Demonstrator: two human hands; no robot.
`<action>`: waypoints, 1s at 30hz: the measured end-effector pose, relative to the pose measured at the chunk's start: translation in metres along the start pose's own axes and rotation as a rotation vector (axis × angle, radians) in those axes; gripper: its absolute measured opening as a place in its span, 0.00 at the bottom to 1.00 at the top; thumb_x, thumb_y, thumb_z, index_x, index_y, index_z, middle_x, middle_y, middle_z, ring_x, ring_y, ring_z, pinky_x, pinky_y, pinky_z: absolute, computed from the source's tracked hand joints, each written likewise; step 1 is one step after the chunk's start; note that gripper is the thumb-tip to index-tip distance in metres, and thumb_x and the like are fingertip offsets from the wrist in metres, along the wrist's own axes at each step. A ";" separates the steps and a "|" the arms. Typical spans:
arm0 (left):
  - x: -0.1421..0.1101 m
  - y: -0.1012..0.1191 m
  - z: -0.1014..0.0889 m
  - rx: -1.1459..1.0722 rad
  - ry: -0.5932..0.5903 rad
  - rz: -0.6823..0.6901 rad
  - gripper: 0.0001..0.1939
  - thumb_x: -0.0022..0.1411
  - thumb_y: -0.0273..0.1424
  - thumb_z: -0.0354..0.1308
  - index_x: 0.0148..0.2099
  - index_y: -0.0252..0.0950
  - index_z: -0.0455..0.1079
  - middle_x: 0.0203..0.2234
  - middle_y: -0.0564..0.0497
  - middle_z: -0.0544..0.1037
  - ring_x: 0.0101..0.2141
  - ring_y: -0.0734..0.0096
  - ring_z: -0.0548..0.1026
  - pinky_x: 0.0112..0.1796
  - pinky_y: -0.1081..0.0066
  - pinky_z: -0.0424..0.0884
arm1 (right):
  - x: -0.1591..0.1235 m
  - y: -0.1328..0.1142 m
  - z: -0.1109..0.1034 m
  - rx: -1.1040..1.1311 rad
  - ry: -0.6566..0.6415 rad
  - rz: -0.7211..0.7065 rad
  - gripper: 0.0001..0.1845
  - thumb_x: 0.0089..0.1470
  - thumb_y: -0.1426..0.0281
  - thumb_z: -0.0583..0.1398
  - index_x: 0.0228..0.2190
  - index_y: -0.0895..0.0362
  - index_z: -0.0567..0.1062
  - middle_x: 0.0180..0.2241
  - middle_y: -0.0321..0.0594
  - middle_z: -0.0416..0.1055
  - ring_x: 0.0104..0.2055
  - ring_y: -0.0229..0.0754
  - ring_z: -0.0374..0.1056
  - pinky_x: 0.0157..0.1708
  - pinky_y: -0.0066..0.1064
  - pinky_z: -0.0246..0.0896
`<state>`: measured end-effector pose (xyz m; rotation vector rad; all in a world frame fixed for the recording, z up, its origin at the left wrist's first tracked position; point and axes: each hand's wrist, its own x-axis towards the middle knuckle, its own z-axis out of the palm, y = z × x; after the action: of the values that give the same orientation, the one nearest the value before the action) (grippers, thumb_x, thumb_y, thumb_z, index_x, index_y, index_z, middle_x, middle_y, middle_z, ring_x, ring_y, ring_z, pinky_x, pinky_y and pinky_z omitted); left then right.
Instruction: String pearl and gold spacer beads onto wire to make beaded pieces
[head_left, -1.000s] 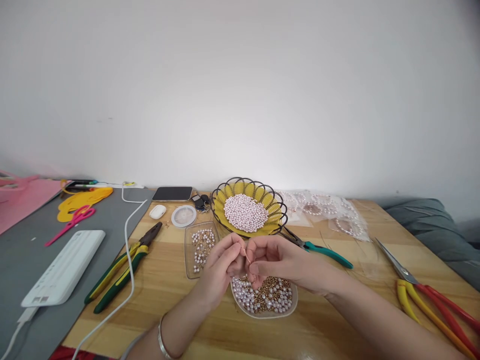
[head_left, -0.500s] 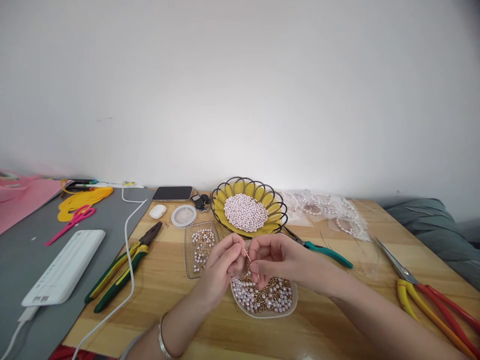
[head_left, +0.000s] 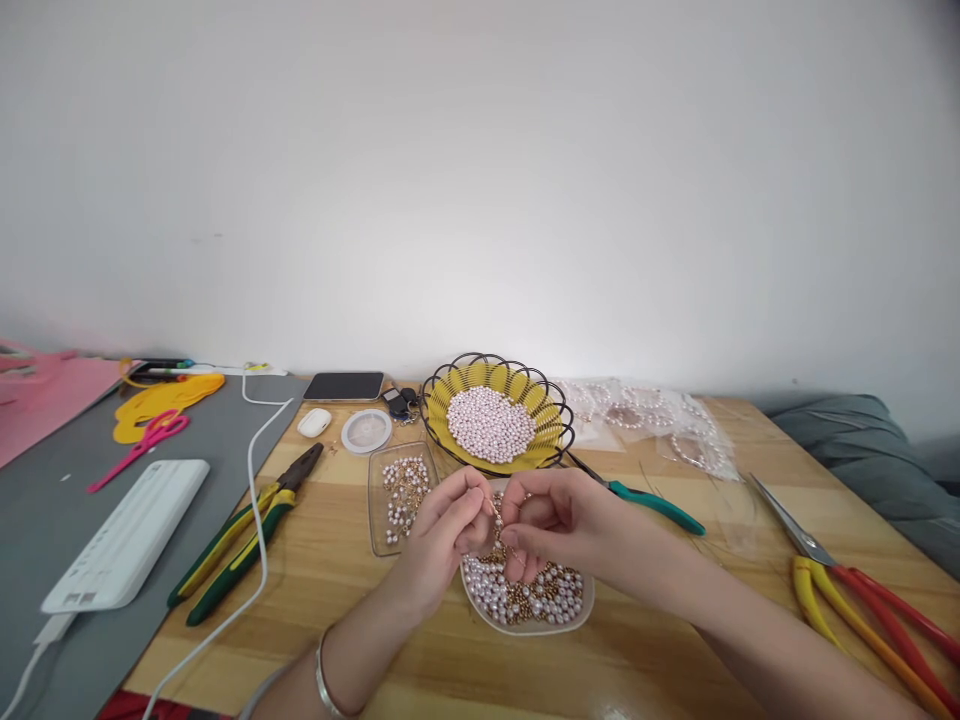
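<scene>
Between my two hands runs a short string of small gold and pearl beads [head_left: 497, 522]. My left hand [head_left: 444, 528] pinches its upper end between thumb and forefinger. My right hand [head_left: 546, 520] is closed around the beads lower down, thumb near the fingertips; part of the string is hidden there. Right below lies a white dish [head_left: 525, 630] of loose pearl and gold beads. Left of my hands is a clear tray [head_left: 373, 530] with pearls and gold pieces. Behind them stands a yellow basket [head_left: 551, 436] with black looped rim, holding many pale pearls.
Green-yellow pliers [head_left: 240, 540], a white cable [head_left: 262, 500] and a white power strip [head_left: 127, 540] lie left. A spool [head_left: 367, 431], earbud case [head_left: 314, 423] and phone [head_left: 343, 386] sit behind. Teal-handled pliers [head_left: 656, 506], bagged bead strings [head_left: 652, 415] and large scissors [head_left: 814, 550] are right.
My right forefinger has lifted and bent slightly away from the string, showing more of the beads. My left hand keeps its pinch in almost the same place.
</scene>
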<state>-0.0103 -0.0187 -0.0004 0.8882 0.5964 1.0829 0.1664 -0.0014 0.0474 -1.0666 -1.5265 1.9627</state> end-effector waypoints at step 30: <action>0.000 -0.004 0.000 -0.006 -0.023 0.008 0.19 0.66 0.44 0.63 0.31 0.37 0.64 0.16 0.65 0.52 0.19 0.79 0.47 0.24 0.74 0.47 | -0.006 -0.001 -0.001 -0.451 0.223 -0.379 0.04 0.56 0.68 0.63 0.35 0.53 0.73 0.25 0.33 0.74 0.26 0.38 0.66 0.27 0.31 0.62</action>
<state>-0.0088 -0.0198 -0.0038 0.8971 0.5704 1.0804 0.1704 -0.0049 0.0504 -1.0256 -1.9230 1.2362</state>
